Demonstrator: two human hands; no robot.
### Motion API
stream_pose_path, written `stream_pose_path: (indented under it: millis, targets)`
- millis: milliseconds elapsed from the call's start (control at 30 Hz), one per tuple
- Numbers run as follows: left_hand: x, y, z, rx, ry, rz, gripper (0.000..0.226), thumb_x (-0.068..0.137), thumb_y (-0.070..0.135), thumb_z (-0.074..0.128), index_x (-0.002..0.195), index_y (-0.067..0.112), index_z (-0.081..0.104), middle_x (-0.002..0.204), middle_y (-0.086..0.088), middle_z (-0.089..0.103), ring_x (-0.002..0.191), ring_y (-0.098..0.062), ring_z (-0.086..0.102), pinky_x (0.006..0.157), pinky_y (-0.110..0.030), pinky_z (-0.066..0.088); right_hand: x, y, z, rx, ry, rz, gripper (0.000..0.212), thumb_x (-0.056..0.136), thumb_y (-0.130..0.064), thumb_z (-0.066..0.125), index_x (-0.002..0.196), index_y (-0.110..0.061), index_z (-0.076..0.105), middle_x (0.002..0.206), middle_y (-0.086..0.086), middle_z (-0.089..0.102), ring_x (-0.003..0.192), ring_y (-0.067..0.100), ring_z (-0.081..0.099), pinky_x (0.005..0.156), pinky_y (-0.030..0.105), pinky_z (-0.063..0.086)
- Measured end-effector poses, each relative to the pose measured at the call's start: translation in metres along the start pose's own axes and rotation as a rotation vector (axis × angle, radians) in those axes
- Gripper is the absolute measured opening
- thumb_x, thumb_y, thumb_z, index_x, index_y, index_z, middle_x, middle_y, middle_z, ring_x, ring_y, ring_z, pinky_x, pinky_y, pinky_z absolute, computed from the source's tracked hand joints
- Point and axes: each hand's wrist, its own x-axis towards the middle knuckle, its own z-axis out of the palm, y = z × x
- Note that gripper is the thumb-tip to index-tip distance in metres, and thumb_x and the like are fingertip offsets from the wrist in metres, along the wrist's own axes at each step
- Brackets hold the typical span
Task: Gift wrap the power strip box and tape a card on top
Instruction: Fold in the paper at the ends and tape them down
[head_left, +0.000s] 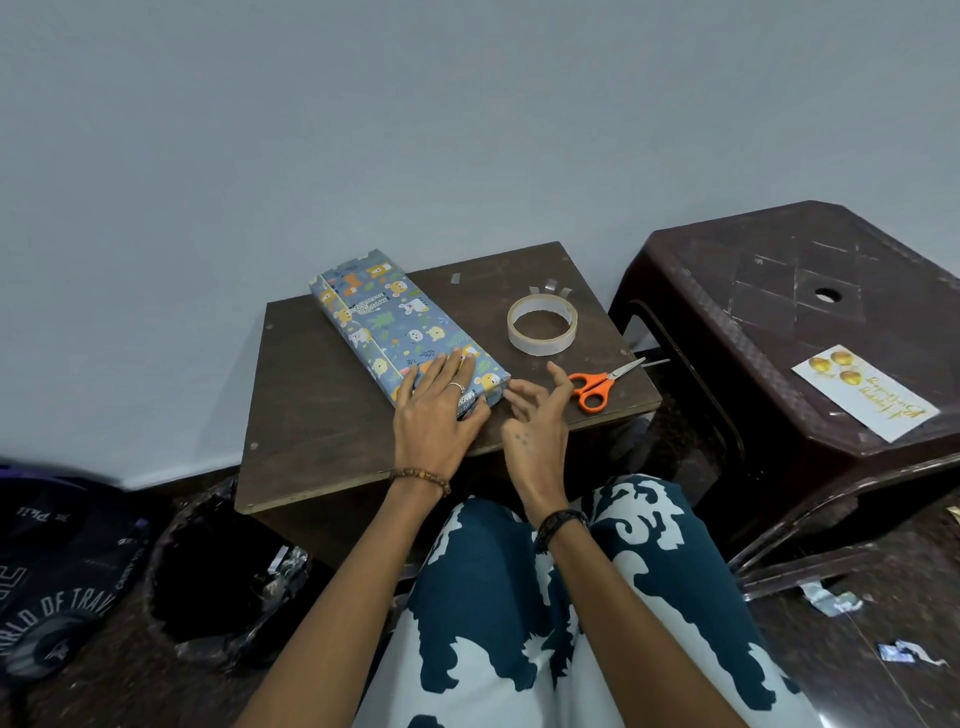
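Note:
The power strip box (390, 316), covered in blue animal-print wrapping paper, lies slantwise on a small brown board (311, 405). My left hand (439, 410) rests flat on the box's near end, pressing the paper down. My right hand (535, 415) hovers just right of that end, fingers spread and curled, fingertips at the end flap, holding nothing I can see. A roll of clear tape (542, 325) lies to the right of the box, with orange-handled scissors (600, 385) in front of it. A white card (865, 391) with gold lettering lies on the dark plastic stool (769, 291) at the right.
Small cut tape strips (549, 287) stick at the board's far edge. A black-lined bin (228, 577) with paper scraps stands on the floor at the left, beside a dark bag (57, 587). Paper scraps (831, 603) lie on the floor at the right. A grey wall is behind.

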Motion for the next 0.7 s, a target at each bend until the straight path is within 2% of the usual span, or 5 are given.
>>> stream_pose_path:
  millis: [100,233,400,533,700]
  targets:
    - [0.001,0.002,-0.003,0.019,-0.038,-0.01,0.051,0.091,0.035,0.046,0.139,0.018,0.041,0.147,-0.002,0.039,0.138,-0.015,0.032,0.116,-0.032,0.008,0.005,0.0,-0.005,-0.031,-0.029,-0.025,0.079,0.071,0.017,0.041,0.14,-0.013,0.021,0.112,0.007,0.058,0.108,0.016,0.058,0.098,0.022,0.044]
    - [0.002,0.013,-0.003,0.049,-0.078,-0.072,0.052,0.096,0.034,0.041,0.144,0.018,0.03,0.153,0.0,0.027,0.143,-0.015,0.019,0.117,-0.035,0.003,0.009,-0.006,-0.018,-0.227,-0.101,-0.142,0.076,0.071,0.016,0.041,0.14,-0.015,0.027,0.117,0.003,0.056,0.11,0.008,0.053,0.086,0.006,0.038]
    - [0.008,0.029,0.001,0.0,-0.1,-0.217,0.054,0.097,0.032,0.038,0.146,0.016,0.022,0.156,0.0,0.017,0.144,-0.014,0.01,0.117,-0.036,-0.003,0.047,-0.014,-0.033,-0.661,0.073,-0.476,0.057,0.073,0.011,0.041,0.126,-0.008,0.049,0.119,0.015,0.056,0.111,0.028,0.051,0.085,0.03,0.044]
    - [0.015,0.03,0.0,-0.139,-0.111,-0.286,0.058,0.095,0.03,0.042,0.146,0.015,0.021,0.156,0.001,0.016,0.145,-0.012,0.008,0.116,-0.032,-0.005,0.077,-0.009,-0.038,-0.844,0.026,-0.358,0.058,0.077,0.007,0.044,0.134,-0.002,0.042,0.14,0.021,0.041,0.134,0.034,0.033,0.109,0.042,0.031]
    - [0.018,0.029,-0.005,-0.334,-0.129,-0.334,0.06,0.093,0.025,0.046,0.146,0.014,0.021,0.156,0.001,0.016,0.144,-0.01,0.007,0.114,-0.028,-0.008,0.068,-0.006,-0.027,-0.89,0.141,-0.459,0.051,0.073,-0.004,0.053,0.124,-0.004,0.05,0.108,0.014,0.061,0.099,0.033,0.052,0.082,0.038,0.041]
